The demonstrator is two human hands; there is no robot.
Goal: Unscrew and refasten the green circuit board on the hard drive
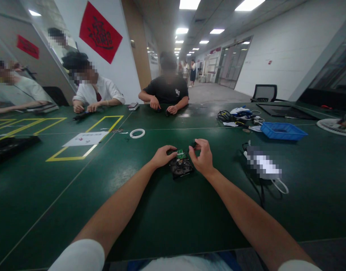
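Touching green circuit board (181, 154), left hand (163, 156), matte black boxy device (181, 168)

Head-worn view, facing forward and down

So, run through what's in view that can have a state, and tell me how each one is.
Black device, opened, insides exposed
Green circuit board, uncovered, at the device's far side
Left grip, at the board's edge; hold unclear
Right grip, pinching a small dark part
Blue tray, upright, open-topped
White ring, lying flat
White sheet, spread flat
Ceiling lights, lit
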